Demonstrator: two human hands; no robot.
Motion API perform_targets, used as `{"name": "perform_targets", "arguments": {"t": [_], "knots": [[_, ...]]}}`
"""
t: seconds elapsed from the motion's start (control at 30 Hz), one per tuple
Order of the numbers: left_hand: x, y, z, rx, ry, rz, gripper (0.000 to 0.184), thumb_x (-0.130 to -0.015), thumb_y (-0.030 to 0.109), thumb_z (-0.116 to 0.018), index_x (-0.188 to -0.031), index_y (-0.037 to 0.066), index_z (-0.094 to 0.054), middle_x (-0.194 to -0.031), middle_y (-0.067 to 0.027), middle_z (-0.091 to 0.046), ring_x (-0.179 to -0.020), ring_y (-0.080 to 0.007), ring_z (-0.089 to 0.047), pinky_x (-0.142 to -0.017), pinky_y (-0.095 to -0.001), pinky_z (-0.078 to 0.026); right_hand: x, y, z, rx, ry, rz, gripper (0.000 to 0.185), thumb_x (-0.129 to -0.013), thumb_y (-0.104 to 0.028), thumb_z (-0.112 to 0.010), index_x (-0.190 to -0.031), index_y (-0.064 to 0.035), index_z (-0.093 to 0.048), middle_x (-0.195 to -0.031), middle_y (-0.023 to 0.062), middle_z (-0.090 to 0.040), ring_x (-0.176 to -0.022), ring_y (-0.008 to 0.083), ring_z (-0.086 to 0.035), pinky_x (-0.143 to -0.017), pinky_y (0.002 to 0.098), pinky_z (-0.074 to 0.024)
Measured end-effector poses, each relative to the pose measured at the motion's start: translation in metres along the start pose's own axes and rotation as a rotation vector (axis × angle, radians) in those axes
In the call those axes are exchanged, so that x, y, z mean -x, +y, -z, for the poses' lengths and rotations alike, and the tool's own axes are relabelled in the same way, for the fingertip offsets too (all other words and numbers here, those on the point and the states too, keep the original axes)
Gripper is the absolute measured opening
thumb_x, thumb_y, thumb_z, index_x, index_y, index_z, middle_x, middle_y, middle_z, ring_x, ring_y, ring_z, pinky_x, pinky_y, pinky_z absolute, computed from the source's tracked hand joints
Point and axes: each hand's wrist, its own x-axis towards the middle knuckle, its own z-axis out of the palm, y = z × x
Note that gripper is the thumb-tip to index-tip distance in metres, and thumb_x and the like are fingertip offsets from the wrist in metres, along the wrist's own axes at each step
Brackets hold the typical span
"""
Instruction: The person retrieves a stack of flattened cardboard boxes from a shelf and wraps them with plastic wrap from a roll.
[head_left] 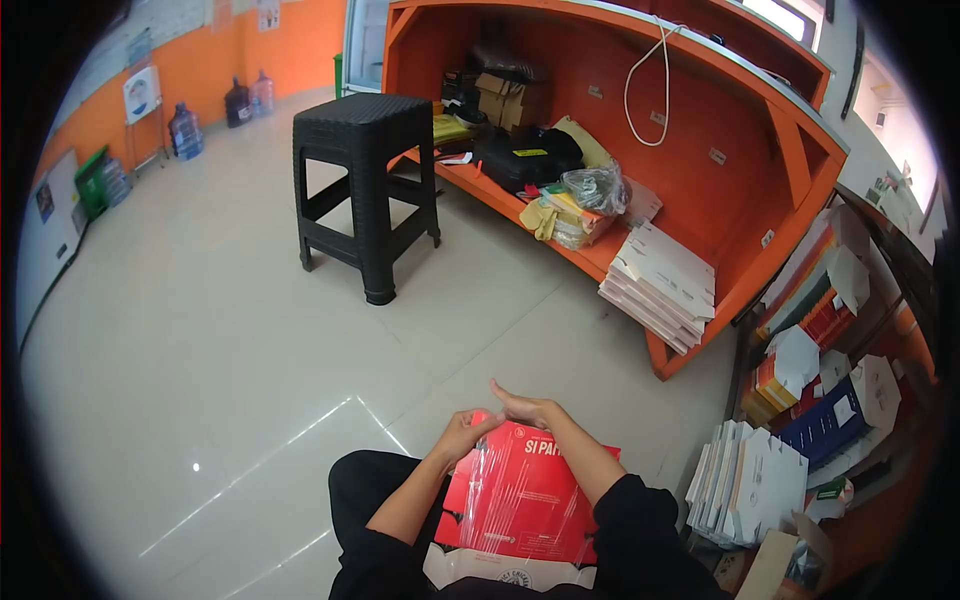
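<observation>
A red pack of flat-folded cardboard boxes [525, 490] lies across my lap, wrapped in clear, shiny plastic. White lettering shows near its top edge, and a pale printed box panel [480, 568] sticks out at the bottom. My left hand [468, 433] is closed on the top left corner of the pack. Close beside it, my right hand [527, 409] rests at the top edge, thumb raised apart from the fingers; the fingertips are partly hidden. My right forearm covers part of the lettering.
A black plastic stool [365, 190] stands ahead. Beyond it, an orange counter [680, 190] holds bags, a black case [528, 160] and stacked white flat boxes [660, 280]. At right are more flat boxes [750, 485] and folded cartons [840, 415]. Water bottles [186, 132] line the far wall.
</observation>
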Motion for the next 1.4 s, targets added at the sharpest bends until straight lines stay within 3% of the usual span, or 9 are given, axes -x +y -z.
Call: {"name": "perform_targets", "arguments": {"t": [0.23,0.37,0.53,0.7,0.8,0.97,1.07,1.23,1.4], "knots": [[0.010,0.013,-0.011,-0.026,-0.054,-0.101,0.024,-0.082,0.026,-0.062,-0.088,0.003,-0.062,-0.075,-0.0025,-0.062,-0.068,-0.0068,-0.057,-0.063,-0.0210,-0.046,-0.001,-0.002,-0.015,0.320,0.070,0.159,0.073,-0.082,-0.068,-0.014,-0.130,-0.0190,-0.038,-0.124,0.0137,-0.045,-0.112,0.0213,-0.046,-0.093,0.0337,-0.0407],[0.017,0.016,-0.010,-0.199,-0.036,-0.158,0.024,-0.082,0.026,-0.062,-0.091,0.003,-0.062,-0.075,-0.0021,-0.061,-0.069,-0.0069,-0.055,-0.062,-0.0211,-0.045,-0.011,0.004,-0.012,0.341,0.075,0.238,0.073,-0.083,-0.066,-0.015,-0.130,-0.0154,-0.036,-0.125,0.0137,-0.044,-0.112,0.0209,-0.047,-0.091,0.0350,-0.0423],[0.035,0.022,-0.021,-0.355,0.001,-0.302,0.026,-0.082,0.025,-0.062,-0.089,0.000,-0.062,-0.074,-0.0030,-0.061,-0.069,-0.0075,-0.055,-0.062,-0.0210,-0.044,-0.043,0.005,0.010,0.020,-0.162,-0.158,0.074,-0.086,-0.063,-0.011,-0.132,-0.0086,-0.033,-0.133,0.0132,-0.036,-0.112,0.0217,-0.047,-0.089,0.0392,-0.0442],[0.071,0.041,-0.027,-0.455,0.081,-0.393,0.022,-0.079,0.022,-0.065,-0.083,0.001,-0.063,-0.068,-0.0061,-0.062,-0.061,-0.0076,-0.055,-0.055,-0.0206,-0.044,-0.053,-0.003,0.009,0.357,-0.290,-0.130,0.071,-0.088,-0.059,-0.013,-0.132,-0.0060,-0.030,-0.138,0.0131,-0.030,-0.123,0.0231,-0.035,-0.083,0.0481,-0.0451],[0.097,0.052,-0.024,-0.421,0.072,-0.455,0.020,-0.078,0.018,-0.066,-0.084,-0.001,-0.063,-0.069,-0.0071,-0.063,-0.058,-0.0081,-0.056,-0.054,-0.0205,-0.044,-0.060,-0.002,-0.001,0.257,-0.542,-0.362,0.062,-0.091,-0.052,-0.014,-0.137,-0.0115,-0.022,-0.144,0.0091,-0.016,-0.132,0.0215,-0.015,-0.093,0.0582,-0.0319],[0.127,0.066,-0.021,-0.398,0.069,-0.531,0.020,-0.074,0.015,-0.070,-0.086,-0.001,-0.066,-0.072,-0.0097,-0.066,-0.062,-0.0083,-0.060,-0.058,-0.0208,-0.046,-0.045,-0.004,-0.007,0.418,-0.568,-0.297,0.056,-0.092,-0.051,-0.012,-0.139,-0.0215,-0.020,-0.144,-0.0024,-0.020,-0.125,0.0137,-0.024,-0.093,0.0598,-0.0287],[0.138,0.070,-0.017,-0.427,0.038,-0.598,0.021,-0.070,0.012,-0.071,-0.086,-0.001,-0.066,-0.075,-0.0107,-0.066,-0.062,-0.0123,-0.062,-0.058,-0.0218,-0.047,-0.041,0.002,-0.007,0.410,-0.610,-0.299,0.053,-0.092,-0.050,-0.016,-0.139,-0.0254,-0.020,-0.140,-0.0065,-0.026,-0.125,0.0132,-0.026,-0.093,0.0510,-0.0352],[0.153,0.089,-0.036,-0.490,-0.027,-0.707,0.020,-0.067,0.010,-0.073,-0.083,-0.001,-0.067,-0.074,-0.0108,-0.065,-0.057,-0.0173,-0.062,-0.053,-0.0237,-0.048,-0.044,0.002,-0.020,0.639,-0.592,-0.270,0.053,-0.091,-0.051,-0.016,-0.139,-0.0280,-0.019,-0.142,-0.0110,-0.021,-0.124,0.0163,-0.027,-0.100,0.0585,-0.0137],[0.166,0.095,-0.049,-0.592,-0.049,-0.762,0.026,-0.065,0.010,-0.074,-0.087,-0.001,-0.065,-0.071,-0.0119,-0.065,-0.053,-0.0174,-0.061,-0.049,-0.0237,-0.048,-0.045,0.010,-0.027,0.642,-0.576,-0.282,0.054,-0.090,-0.051,-0.017,-0.139,-0.0281,-0.019,-0.144,-0.0125,-0.016,-0.123,0.0174,-0.029,-0.099,0.0624,-0.0064]]}}
